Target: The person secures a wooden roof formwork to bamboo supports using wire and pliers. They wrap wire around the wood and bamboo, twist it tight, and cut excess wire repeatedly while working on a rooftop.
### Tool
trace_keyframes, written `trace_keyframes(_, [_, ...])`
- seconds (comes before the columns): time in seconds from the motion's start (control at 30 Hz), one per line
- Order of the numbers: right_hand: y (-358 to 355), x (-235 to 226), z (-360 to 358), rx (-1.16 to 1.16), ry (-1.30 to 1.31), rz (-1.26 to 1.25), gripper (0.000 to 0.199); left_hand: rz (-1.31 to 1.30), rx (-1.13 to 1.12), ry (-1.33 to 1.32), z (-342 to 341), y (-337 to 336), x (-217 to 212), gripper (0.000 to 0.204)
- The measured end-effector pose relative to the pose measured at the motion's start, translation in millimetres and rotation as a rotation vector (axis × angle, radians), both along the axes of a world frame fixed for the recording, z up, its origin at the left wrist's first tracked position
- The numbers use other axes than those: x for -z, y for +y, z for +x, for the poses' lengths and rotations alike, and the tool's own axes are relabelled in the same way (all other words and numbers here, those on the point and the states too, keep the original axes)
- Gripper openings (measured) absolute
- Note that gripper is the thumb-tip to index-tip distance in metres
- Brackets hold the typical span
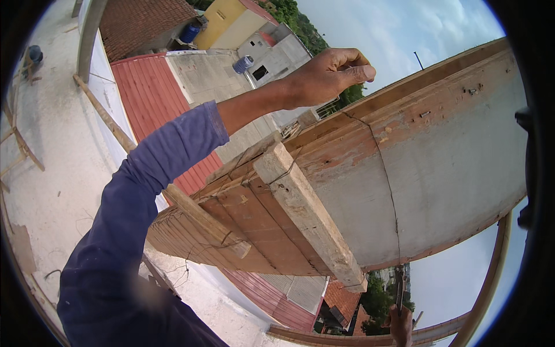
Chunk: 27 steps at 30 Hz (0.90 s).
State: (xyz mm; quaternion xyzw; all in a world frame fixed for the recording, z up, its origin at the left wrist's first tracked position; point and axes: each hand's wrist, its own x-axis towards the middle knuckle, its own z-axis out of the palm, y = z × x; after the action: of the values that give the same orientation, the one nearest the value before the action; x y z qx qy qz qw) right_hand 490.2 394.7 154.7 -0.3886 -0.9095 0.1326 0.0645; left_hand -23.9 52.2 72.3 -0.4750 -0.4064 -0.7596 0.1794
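Observation:
My left hand is raised above the top edge of a long wooden formwork panel. Its fingers are curled in toward the thumb, and whatever they may pinch is hidden. Low at the panel's bottom edge, my right hand is closed around dark metal pliers, their upper end by the foot of a thin tie wire. This wire runs down the panel's grey face from the top edge. Left of it, a squared timber batten lies across the panel, with wire looped at its upper end.
A round wooden pole ends against the panel's left part, among more tie wires. Pale concrete floor lies at left. Beyond and below are red metal roofing and houses. A curved-looking timber stands at lower right.

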Motion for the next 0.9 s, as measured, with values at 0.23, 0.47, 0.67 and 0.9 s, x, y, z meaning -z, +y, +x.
trace_keyframes(0.23, [-15, -11, -3, 0.01, -0.116, 0.199, 0.038, -0.016, 0.144, 0.087, -7, 23, 24, 0.036])
trace_keyframes(0.47, [-23, -10, 2, 0.024, -0.222, 0.305, 0.052, 0.055, 0.066, 0.129, 20, 33, 26, 0.036])
trace_keyframes(0.67, [-28, 1, -1, -0.042, -0.2, 0.32, 0.055, -0.034, 0.094, 0.069, 15, 33, 28, 0.035])
trace_keyframes(0.9, [-22, -4, -3, 0.009, -0.099, 0.208, 0.042, -0.034, 0.108, 0.092, 15, 45, 25, 0.033])
